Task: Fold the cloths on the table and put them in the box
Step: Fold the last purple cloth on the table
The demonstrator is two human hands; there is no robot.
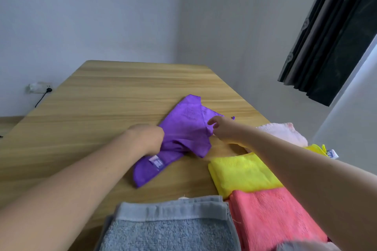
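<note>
A purple cloth (183, 128) is spread in a crumpled, half-folded shape on the wooden bench (102, 98), right of its middle. Its left edge is gripped by the left hand (146, 136), whose fingers are curled into the fabric. Its right edge is pinched by the right hand (222, 130) between thumb and fingers, so both grips are closed on the same cloth. A small white label (156, 162) is seen on the cloth's near flap, just below the left wrist.

Nearer the right edge of the bench, a folded yellow cloth (242, 173) is laid flat, and a folded coral-pink cloth (271, 218) is set touching its near side. A folded grey towel (169, 228) is placed at the near edge, beside the coral-pink one. A pale pink cloth (283, 132) is partly hidden behind the right forearm, with a second yellow cloth (318, 149) just beside it at the bench's edge.

A dark curtain (334, 32) is hung at the upper right, and a wall socket (39, 86) is seen at the left.
</note>
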